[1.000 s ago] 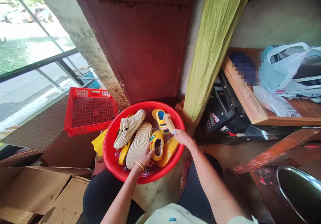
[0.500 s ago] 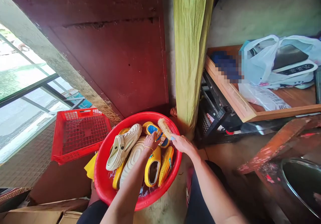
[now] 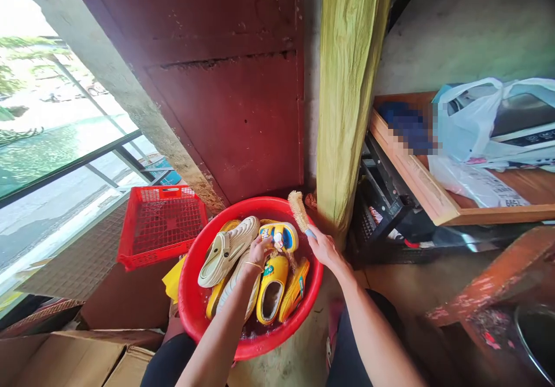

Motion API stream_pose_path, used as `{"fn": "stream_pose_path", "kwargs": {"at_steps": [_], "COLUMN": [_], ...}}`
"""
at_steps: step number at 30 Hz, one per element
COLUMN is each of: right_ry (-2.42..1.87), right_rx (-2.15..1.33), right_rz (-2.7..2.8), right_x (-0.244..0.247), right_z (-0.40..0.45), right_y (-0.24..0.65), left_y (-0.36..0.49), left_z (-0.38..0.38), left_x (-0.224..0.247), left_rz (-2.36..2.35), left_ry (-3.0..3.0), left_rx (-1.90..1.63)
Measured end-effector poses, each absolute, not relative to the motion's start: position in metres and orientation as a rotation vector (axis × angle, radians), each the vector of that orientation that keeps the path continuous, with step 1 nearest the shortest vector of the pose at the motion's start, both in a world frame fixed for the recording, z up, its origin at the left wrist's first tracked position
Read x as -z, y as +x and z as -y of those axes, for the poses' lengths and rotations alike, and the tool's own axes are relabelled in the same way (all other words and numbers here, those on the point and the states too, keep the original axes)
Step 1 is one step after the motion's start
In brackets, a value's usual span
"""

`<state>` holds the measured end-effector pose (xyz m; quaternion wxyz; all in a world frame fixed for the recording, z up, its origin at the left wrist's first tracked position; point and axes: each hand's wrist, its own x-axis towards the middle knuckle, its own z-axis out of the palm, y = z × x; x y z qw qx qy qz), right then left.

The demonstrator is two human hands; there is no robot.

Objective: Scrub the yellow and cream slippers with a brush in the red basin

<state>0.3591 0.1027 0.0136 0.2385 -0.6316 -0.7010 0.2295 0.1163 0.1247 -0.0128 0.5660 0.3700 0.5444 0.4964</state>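
Observation:
A red basin [image 3: 189, 312] holds water and several shoes. My left hand [image 3: 259, 252] grips a small yellow and blue sandal [image 3: 285, 236] near the basin's far side, with water running off it. My right hand [image 3: 323, 248] is closed on the handle of a pale-bristled brush [image 3: 299, 209], its bristles up over the basin's right rim, apart from the sandal. A cream clog [image 3: 225, 251] lies at the left of the basin. Below my left hand are a yellow slipper [image 3: 273, 288] and, to its right, another yellow shoe [image 3: 295, 291].
Left of the basin stands a red plastic crate [image 3: 162, 225], with cardboard boxes [image 3: 87, 358] nearer. A yellow-green post [image 3: 347, 103] rises behind the basin. At the right are a wooden tray [image 3: 446, 213] with bags and an orange-brown wooden beam [image 3: 489, 277].
The brush has moved off the sandal, up and to the right, and its bristles point more upward. The sandal is tilted differently in my left hand. The whole view has shifted.

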Motion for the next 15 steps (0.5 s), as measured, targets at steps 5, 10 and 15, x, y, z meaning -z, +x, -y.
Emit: {"fn": "stream_pose_path", "kwargs": {"at_steps": [5,10,15], "right_ry": [-1.621,-1.660,-1.824], "right_rx": [-0.659,-0.717,-0.716], "right_rz": [1.925,2.029,2.307], "right_x": [-0.007,-0.010,-0.008], "right_z": [-0.100,-0.090,-0.076], "right_y": [0.345,0.332,0.325], "left_y": [0.091,0.076,0.077], "left_z": [-0.105,-0.077,-0.058], "left_x": [-0.031,-0.053,-0.021], "left_rz": [-1.095,-1.140,-1.333], "left_ry": [0.540,0.401,0.384], "left_rx": [-1.319,-1.282,-1.243]}}
